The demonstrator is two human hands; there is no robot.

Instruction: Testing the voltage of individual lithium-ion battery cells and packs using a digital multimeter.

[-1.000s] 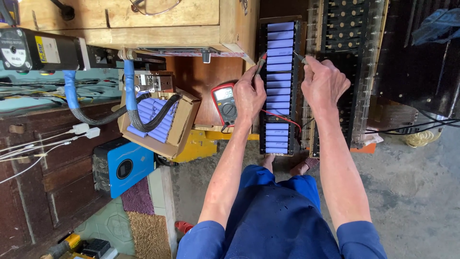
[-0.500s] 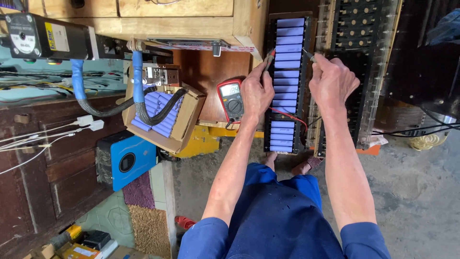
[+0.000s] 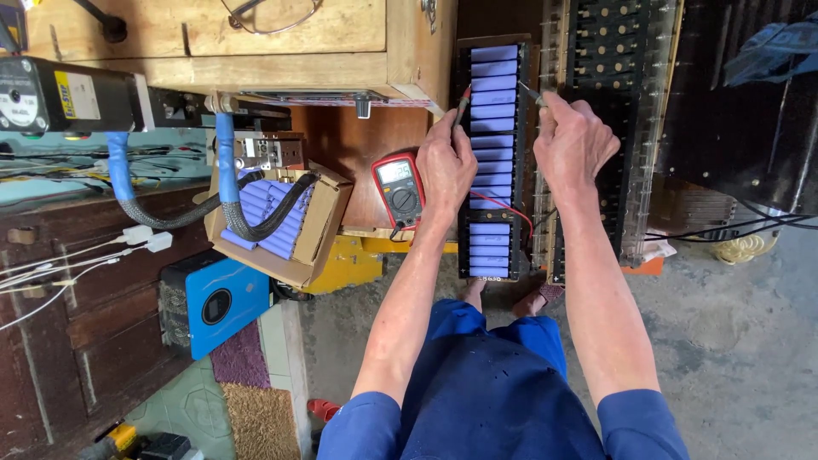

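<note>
your left hand (image 3: 446,166) grips a red-tipped probe (image 3: 461,106) at the left edge of the long black holder (image 3: 492,158), which is filled with a column of pale purple cells, upper middle of the frame. your right hand (image 3: 573,145) pinches a second probe (image 3: 530,94) at the holder's right edge. a red multimeter (image 3: 399,189) sits just left of your left hand. further left, an open cardboard box (image 3: 285,223) holds more purple cells.
</note>
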